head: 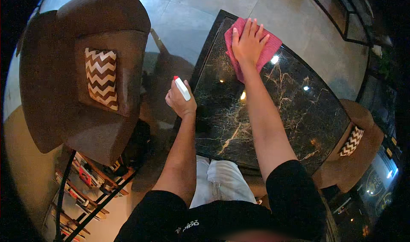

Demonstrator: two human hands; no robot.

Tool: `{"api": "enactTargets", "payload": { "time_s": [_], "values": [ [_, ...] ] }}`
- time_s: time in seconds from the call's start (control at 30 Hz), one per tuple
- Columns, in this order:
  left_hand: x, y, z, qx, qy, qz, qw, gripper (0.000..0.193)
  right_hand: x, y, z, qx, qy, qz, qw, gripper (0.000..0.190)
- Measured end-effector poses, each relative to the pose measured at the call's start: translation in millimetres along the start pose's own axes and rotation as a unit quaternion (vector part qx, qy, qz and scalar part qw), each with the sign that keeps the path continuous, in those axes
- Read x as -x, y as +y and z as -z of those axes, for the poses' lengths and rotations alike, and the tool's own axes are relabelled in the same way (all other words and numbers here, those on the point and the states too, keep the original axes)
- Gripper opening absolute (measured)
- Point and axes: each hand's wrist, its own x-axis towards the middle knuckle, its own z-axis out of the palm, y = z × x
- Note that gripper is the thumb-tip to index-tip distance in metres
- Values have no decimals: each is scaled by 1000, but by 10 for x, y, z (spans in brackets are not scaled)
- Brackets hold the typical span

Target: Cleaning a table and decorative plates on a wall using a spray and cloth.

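Observation:
My right hand [250,46] lies flat, fingers spread, on a pink cloth [270,48] at the far left corner of a dark marble tabletop [224,114] with pale veins. The cloth hangs slightly past the table's far edge. Beside the table's left edge, my left hand [182,98] is closed around a spray bottle, of which only the white trigger head with a red nozzle [182,88] shows; the bottle's body is hidden beneath the hand.
A brown armchair [109,130] with a zigzag-patterned cushion [102,78] stands at the left. Another brown chair [349,171] with a similar cushion [352,141] is at the table's right end. Bookshelves [77,194] holding books appear at lower left. Lights reflect in the tabletop.

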Motion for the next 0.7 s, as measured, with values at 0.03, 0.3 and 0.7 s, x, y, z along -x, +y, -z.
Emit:
{"api": "enactTargets", "payload": {
  "time_s": [0.03,0.3,0.7],
  "values": [
    [0,1,2,11,-7,0,1000,46,-20,-78,-17,-1,-1,14,1000,74],
    [-20,50,13,17,-45,6,999,53,38,-899,-130,-67,10,98,993,71],
    [-8,71,26,10,-52,24,998,52,-142,102,6,-23,-17,194,981,69]
  ]
}}
